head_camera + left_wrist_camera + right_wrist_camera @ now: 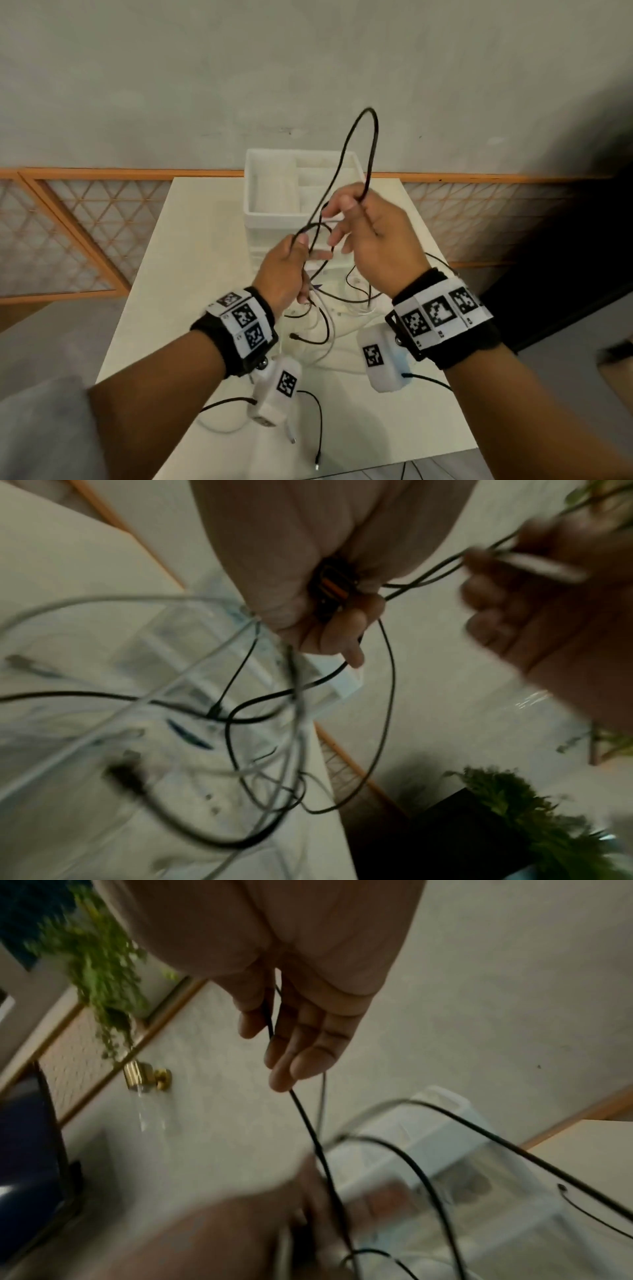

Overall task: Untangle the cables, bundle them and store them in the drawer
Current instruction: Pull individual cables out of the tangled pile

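Overhead, from my remote seat at the rig: both hands raised above a white table [191, 219], working a black cable [371, 137] that arcs up in a tall loop in front of the grey wall. My right hand [373, 236] has the cable pinched between thumb and forefinger, the other fingers loosely spread; the right wrist view shows the strand running down between the fingers [301, 1042]. My left hand [284, 270] is closed in a fist around several strands (black and white ones together, as the left wrist view shows), which trail down to a loose tangle of cables [318, 318] lying on the table below the hands. Behind the hands stands a white drawer unit [260, 192], its top drawer pulled open and divided into compartments; it appears to hold no cable, though both wrist views are too blurred to confirm. Black wristbands carry square black-and-white coded markers [435, 311]; small characters printed beside them are too small to read. No brand or other legible writing shows.
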`<state>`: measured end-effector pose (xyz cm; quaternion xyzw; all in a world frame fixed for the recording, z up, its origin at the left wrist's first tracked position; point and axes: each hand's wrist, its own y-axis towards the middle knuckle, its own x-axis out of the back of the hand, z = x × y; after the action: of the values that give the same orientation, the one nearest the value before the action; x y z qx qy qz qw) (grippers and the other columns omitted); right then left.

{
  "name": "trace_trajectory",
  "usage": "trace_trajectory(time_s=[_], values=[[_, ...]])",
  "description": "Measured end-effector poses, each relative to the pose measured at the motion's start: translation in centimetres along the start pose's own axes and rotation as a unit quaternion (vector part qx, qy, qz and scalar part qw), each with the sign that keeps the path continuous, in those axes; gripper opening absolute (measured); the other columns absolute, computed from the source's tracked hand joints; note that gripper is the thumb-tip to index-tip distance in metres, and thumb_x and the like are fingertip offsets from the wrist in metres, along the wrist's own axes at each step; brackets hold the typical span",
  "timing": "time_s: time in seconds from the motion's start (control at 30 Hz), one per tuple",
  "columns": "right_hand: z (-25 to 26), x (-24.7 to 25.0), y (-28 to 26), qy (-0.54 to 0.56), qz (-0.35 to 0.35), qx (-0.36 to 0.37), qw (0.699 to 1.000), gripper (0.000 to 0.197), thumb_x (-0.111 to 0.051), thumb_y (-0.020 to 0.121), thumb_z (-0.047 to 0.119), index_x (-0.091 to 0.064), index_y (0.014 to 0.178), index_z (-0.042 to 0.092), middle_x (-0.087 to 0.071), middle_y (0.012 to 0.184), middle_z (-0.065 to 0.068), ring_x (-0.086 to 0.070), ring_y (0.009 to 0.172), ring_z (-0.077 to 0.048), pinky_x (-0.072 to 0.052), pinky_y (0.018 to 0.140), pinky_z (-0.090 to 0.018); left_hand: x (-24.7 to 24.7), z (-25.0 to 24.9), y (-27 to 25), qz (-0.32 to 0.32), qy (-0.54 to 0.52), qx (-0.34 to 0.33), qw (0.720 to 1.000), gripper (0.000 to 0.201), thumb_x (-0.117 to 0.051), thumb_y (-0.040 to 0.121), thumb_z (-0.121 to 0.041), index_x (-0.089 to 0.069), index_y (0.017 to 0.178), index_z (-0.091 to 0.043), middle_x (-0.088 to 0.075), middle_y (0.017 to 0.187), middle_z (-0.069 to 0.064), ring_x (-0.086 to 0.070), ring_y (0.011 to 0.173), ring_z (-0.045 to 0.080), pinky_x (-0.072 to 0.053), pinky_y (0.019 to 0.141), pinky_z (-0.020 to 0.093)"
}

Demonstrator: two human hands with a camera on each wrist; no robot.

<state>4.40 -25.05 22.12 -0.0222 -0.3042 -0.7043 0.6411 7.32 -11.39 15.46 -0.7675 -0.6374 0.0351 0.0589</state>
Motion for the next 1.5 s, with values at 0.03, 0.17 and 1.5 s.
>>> trace_trajectory(time_s=[0.03,0.17,1.5], values=[[0.4,0.5,0.4,0.017,-0.027,0.002,0.999,0.024,-0.039,0.106,0.026,-0.058,0.092,0.022,-0.069,0.094,-0.004,-0.068,0.066,-0.020,-0.053,0.058,-0.031,0.0,1.1,0.0,0.010,0.009,0.018,1.000,0.026,-0.035,0.106,-0.033,-0.055,0.106,-0.016,-0.075,0.094,0.005,-0.041,0.039,0.018,-0.038,0.041,0.026],[-0.7,3.7,2.1,0.064,-0.158,-0.028,0.985,0.024,-0.037,0.101,0.014,-0.058,0.089,0.021,-0.071,0.100,-0.007,-0.066,0.058,-0.021,-0.049,0.052,-0.031,2.1,5.2,-0.8,0.011,0.010,0.127,0.992,0.026,-0.039,0.106,-0.030,-0.051,0.109,-0.008,-0.063,0.073,0.014,-0.058,0.053,0.025,-0.053,0.054,0.033],[-16.5,5.0,0.3,-0.258,-0.081,-0.287,0.919,0.018,-0.065,0.087,0.037,-0.063,0.075,0.025,-0.070,0.078,-0.005,-0.069,0.092,-0.033,-0.052,0.078,-0.037,7.5,-4.6,-1.6,0.150,0.248,0.006,0.957,0.044,-0.050,0.094,-0.056,-0.060,0.069,-0.021,-0.037,0.058,-0.004,-0.031,0.053,0.015,-0.024,0.044,0.021]])
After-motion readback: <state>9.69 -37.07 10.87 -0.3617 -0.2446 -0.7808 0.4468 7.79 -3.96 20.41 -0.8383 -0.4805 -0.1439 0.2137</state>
